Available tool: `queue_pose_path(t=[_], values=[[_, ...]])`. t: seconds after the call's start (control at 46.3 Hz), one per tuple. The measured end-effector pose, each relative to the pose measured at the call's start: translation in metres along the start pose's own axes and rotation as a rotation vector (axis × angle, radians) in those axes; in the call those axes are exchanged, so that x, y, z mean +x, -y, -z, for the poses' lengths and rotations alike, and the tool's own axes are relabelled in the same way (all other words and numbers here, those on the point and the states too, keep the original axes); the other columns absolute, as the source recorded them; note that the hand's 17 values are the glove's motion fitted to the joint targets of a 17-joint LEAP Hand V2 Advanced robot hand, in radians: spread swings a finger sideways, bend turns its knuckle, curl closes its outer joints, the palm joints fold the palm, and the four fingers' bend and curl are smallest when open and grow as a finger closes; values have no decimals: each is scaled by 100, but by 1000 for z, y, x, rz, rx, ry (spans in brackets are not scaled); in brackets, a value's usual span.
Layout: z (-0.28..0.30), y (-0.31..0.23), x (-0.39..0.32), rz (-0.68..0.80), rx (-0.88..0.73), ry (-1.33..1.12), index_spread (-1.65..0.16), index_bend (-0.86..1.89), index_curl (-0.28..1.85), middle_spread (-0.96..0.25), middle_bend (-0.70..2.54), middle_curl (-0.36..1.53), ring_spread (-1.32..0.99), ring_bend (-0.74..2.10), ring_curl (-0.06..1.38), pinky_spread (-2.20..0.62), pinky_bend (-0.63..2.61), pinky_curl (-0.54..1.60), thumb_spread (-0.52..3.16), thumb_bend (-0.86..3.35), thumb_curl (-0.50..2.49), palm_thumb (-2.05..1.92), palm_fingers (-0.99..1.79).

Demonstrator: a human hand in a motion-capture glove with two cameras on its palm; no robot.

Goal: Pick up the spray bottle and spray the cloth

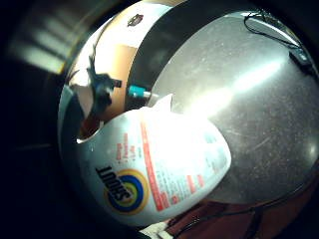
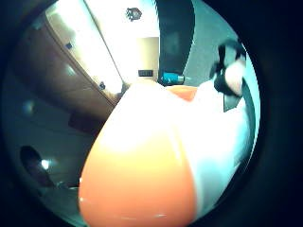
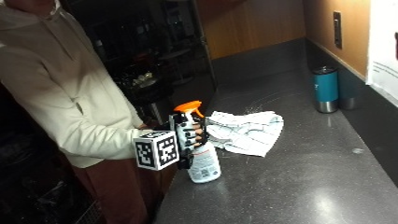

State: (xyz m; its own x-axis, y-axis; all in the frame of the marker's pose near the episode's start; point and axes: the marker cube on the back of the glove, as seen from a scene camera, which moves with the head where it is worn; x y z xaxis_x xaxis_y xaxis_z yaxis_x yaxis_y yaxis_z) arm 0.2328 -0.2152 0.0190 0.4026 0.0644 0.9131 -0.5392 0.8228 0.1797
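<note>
A white spray bottle with an orange trigger head stands upright near the counter's front left edge. My gloved right hand grips its neck, fingers curled round it. Just beyond the bottle, a white checked cloth lies crumpled on the dark counter. In the little finger side palm view the bottle's labelled body is close to the palm. Up close in the thumb side palm view is the orange head.
A teal and steel tumbler stands at the back by the wall, also seen as a small teal tumbler beyond the bottle. A black cable lies on the counter. The counter's edge runs beside the person's body.
</note>
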Motion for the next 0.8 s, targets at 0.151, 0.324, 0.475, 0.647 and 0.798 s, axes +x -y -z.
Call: queue_pose_path(t=[0.151,0.324,0.475,0.647,0.798], values=[[-10,10,-9,2,-65,-59,-21,30,42,-10,46,44,-14,54,39,-6,17,32,57,3,57,96,137],[-39,36,-29,64,-227,-295,-18,36,47,-11,53,48,-15,62,44,-14,21,34,36,-2,63,100,142],[-66,58,-72,138,-444,-557,-18,40,50,-12,57,50,-16,64,45,-17,26,36,29,-3,66,97,142],[-111,58,-124,164,-749,-845,-18,43,52,-12,59,51,-16,66,46,-18,28,37,27,-3,69,96,140],[-155,51,-157,183,-875,-1188,-18,44,53,-13,60,51,-16,67,46,-20,30,38,25,-3,71,96,140]])
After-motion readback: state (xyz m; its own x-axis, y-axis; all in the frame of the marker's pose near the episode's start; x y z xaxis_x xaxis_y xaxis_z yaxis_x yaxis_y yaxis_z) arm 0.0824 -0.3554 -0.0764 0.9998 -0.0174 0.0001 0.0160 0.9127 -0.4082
